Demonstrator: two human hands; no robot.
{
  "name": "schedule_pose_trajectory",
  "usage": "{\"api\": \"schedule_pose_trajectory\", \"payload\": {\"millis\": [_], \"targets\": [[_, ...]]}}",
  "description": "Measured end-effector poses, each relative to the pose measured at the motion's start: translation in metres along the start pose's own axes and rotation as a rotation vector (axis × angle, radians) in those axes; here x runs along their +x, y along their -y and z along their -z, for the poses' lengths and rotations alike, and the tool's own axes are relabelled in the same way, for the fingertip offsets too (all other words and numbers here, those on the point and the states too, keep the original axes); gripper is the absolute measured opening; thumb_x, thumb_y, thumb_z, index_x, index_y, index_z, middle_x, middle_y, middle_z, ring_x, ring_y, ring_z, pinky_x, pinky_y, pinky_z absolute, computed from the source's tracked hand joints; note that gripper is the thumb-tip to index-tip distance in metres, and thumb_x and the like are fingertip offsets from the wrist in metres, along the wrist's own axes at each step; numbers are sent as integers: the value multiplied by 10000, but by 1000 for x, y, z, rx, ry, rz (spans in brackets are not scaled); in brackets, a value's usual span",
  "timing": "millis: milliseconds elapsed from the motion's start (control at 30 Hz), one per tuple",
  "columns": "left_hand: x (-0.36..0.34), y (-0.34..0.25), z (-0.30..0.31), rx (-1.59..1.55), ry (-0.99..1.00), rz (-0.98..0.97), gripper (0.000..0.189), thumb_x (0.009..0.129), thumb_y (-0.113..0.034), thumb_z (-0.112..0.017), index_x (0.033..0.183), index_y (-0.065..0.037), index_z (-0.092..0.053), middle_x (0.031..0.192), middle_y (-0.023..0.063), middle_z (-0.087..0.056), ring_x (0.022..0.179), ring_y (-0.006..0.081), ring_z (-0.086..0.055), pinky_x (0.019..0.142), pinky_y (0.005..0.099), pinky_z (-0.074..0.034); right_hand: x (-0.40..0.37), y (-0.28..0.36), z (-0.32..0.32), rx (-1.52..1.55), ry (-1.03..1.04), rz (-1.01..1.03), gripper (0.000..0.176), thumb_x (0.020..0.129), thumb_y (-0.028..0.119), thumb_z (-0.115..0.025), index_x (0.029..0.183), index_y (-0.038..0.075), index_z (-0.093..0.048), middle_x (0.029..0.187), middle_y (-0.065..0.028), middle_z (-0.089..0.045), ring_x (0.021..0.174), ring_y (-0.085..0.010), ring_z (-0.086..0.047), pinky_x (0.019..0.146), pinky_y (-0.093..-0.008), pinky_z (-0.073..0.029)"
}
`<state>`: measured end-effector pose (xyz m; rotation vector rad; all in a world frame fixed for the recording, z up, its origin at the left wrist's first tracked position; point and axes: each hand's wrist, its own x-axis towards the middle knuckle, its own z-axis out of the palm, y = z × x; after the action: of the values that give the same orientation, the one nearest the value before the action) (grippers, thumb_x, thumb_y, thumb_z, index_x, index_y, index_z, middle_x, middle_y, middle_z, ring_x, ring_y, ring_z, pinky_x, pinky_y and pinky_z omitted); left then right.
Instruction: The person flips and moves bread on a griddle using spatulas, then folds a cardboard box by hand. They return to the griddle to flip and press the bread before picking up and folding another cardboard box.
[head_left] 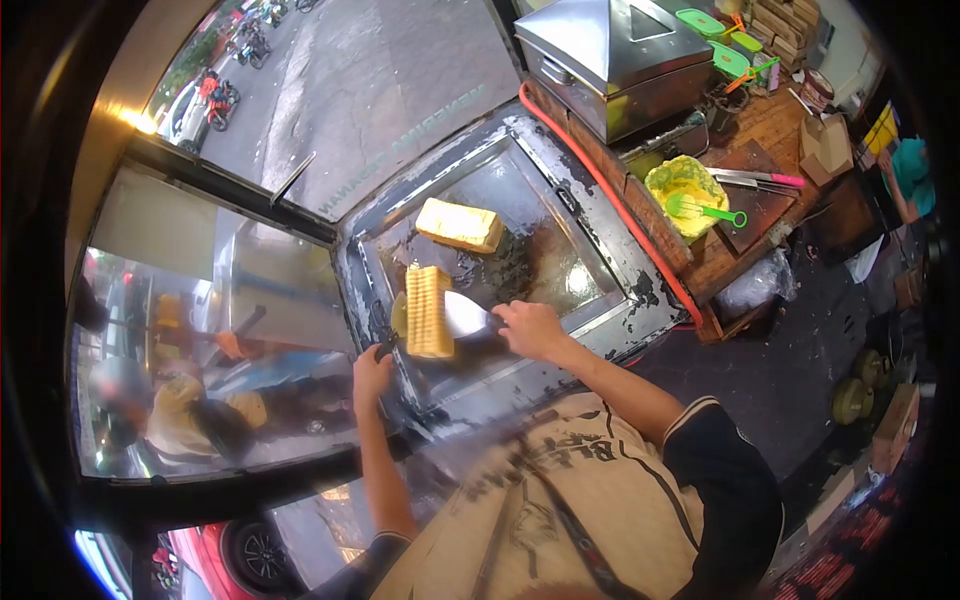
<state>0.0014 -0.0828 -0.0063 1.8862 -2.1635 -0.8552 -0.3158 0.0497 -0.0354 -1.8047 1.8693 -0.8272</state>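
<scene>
A ridged block of bread (pixel 430 315) stands near the front left of the flat metal griddle (pixel 545 225), between my two hands. My right hand (pixel 533 330) is closed round the dark handle of a wide metal spatula (pixel 466 315), whose blade lies against the bread's right side. At the left, my left hand (pixel 372 380) grips the dark handle of a second spatula (pixel 399 316). That blade shows only in part, along the bread's left side. Farther back on the griddle lies another bread block (pixel 459 225) with a yellow, lightly browned top.
A red hose (pixel 600 180) runs along the griddle's right edge. Beyond it, a wooden counter (pixel 770 205) carries a yellow-smeared tub (pixel 683 190) with a green spatula, pink-handled tongs (pixel 775 180) and a metal box (pixel 615 60). Glass panels (pixel 220 340) border the left.
</scene>
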Motion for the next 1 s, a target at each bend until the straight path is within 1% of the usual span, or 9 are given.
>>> {"api": "schedule_pose_trajectory", "payload": {"millis": [100, 267, 367, 500, 567, 667, 767, 867, 1000], "targets": [[-10, 8, 1, 13, -13, -2, 351, 793, -155, -631, 1105, 3, -607, 786, 157, -664, 735, 269, -652, 703, 349, -495, -3, -10, 10, 134, 43, -128, 346, 805, 266, -660, 1068, 48, -604, 889, -162, -657, 807, -318, -649, 724, -404, -504], [-18, 12, -38, 53, -151, -58, 393, 809, -187, -628, 1133, 33, -593, 999, 249, -644, 976, 402, -607, 855, 426, -467, 3, -27, -45, 574, 78, -433, 356, 871, 322, -585, 1044, 11, -609, 841, -141, -670, 764, -222, -651, 696, -345, -502], [-12, -22, -54, 7, -117, 44, 407, 810, -191, -630, 1140, 43, -588, 988, 266, -639, 958, 417, -605, 851, 425, -470, 13, -14, -86, 617, 74, -381, 350, 881, 320, -570, 1013, -2, -604, 787, -139, -661, 707, -214, -644, 653, -347, -502], [14, -38, -61, -80, -223, 65, 368, 813, -179, -609, 1111, 37, -598, 959, 262, -642, 944, 416, -605, 832, 439, -468, 46, -8, -68, 590, 53, -417, 395, 871, 361, -566, 1006, -8, -602, 943, -251, -646, 920, -407, -615, 814, -451, -477], [12, -47, -47, -96, -329, 61, 355, 815, -175, -605, 1103, 32, -600, 916, 242, -653, 889, 411, -619, 793, 439, -473, 57, -14, -43, 541, -77, -267, 347, 874, 328, -594, 984, 0, -618, 721, -136, -657, 628, -243, -637, 606, -358, -497], [1, -60, -30, -71, -564, -33, 352, 817, -169, -598, 1108, 30, -598, 865, 223, -660, 831, 385, -635, 752, 430, -479, 64, -15, 15, 452, -273, -203, 345, 866, 332, -603, 1006, 16, -627, 738, -156, -658, 655, -261, -644, 619, -368, -498], [-9, -108, -16, -427, -296, 94, 347, 822, -157, -576, 1111, 34, -597, 867, 225, -655, 851, 370, -632, 770, 432, -474, 87, -51, 30, 298, -481, -246, 365, 842, 346, -623, 1033, 35, -634, 783, -186, -665, 740, -296, -665, 673, -383, -506], [32, -102, -50, -219, -269, -56, 333, 813, -159, -569, 1079, 38, -605, 869, 239, -649, 879, 398, -619, 787, 452, -470, 100, -96, 19, 223, -301, -300, 366, 825, 348, -638, 1017, 38, -649, 841, -188, -674, 795, -313, -666, 698, -384, -507], [95, -83, -84, -23, -202, -127, 337, 800, -178, -585, 1058, 38, -609, 913, 266, -637, 922, 417, -607, 820, 463, -474, 53, -76, 59, 189, -49, -207, 339, 795, 321, -665, 1006, 56, -664, 909, -164, -682, 849, -315, -657, 740, -390, -505]]}}
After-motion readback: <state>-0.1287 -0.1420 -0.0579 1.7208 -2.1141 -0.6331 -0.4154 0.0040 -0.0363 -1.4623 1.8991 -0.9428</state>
